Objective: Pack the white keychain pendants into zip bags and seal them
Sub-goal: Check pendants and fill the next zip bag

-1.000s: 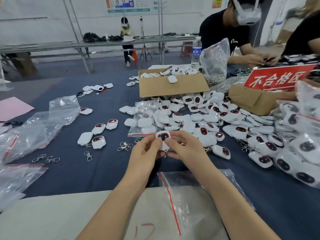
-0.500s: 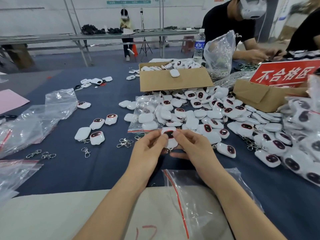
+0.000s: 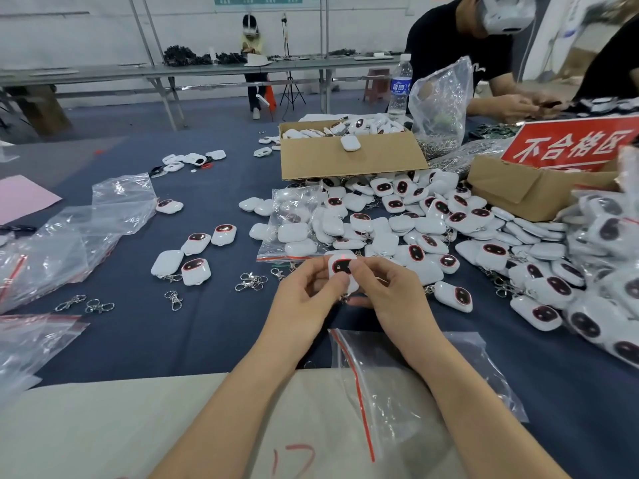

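A white keychain pendant (image 3: 340, 267) with a dark oval face is held up between both hands over the blue table. My left hand (image 3: 306, 302) pinches its left side, and my right hand (image 3: 387, 299) pinches its right side, fingertips over the face. Its metal clip is mostly hidden below my fingers. An empty zip bag (image 3: 397, 385) with a red seal strip lies flat under my right forearm. A large heap of loose pendants (image 3: 432, 223) spreads just beyond my hands, to the right.
A partly filled zip bag (image 3: 294, 229) lies beyond my hands. Several loose pendants (image 3: 195, 257) and metal clips (image 3: 252, 281) sit left of centre. Empty bags (image 3: 69, 236) lie far left. Two cardboard boxes (image 3: 345, 157), a red sign (image 3: 570, 146) and seated people are at the back right.
Both hands keep hold of the same pendant and have drifted slightly toward me. My fingers have shifted on it, the right fingertips now covering more of its face.
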Motion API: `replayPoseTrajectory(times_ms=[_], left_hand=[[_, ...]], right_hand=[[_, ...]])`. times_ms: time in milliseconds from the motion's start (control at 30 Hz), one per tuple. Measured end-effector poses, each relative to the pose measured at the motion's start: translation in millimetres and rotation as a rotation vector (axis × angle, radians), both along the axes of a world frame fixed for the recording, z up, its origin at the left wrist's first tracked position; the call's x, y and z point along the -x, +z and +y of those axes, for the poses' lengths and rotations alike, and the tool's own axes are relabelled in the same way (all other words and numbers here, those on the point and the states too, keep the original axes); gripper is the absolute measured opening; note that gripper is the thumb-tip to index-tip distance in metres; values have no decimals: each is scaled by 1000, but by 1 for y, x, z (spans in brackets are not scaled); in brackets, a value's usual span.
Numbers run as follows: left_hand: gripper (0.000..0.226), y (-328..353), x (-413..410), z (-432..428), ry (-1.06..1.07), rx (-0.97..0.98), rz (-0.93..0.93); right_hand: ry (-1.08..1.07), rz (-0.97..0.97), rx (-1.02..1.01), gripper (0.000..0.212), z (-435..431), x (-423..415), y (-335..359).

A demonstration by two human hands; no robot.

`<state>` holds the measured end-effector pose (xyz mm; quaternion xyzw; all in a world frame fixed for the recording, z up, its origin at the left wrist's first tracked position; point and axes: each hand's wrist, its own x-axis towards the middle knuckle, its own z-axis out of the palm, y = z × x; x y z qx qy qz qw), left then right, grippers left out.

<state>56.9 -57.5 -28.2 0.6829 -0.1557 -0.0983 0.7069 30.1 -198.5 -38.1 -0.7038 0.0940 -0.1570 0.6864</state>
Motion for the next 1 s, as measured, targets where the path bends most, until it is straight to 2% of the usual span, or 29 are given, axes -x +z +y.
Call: replayPoseTrajectory(times_ms=[133,400,600,800,1000], left_hand=[[28,1,2,-2,-4,-25,-20],[21,-1,5,-2,83,-74,-89],[21,-2,6,-2,213,-135,-198],[27,-1,8,-3,192,-123,-204],[18,1,8,-4,207,-103,-198]], right_hand=[[10,-12,-55,11,0,1,0],[47,-33,-46,11,1,2,-1],[146,-91,94,36,2,7,2],[126,-95,37,36,-1,7,1],[111,-94,38,26,0,4,1]])
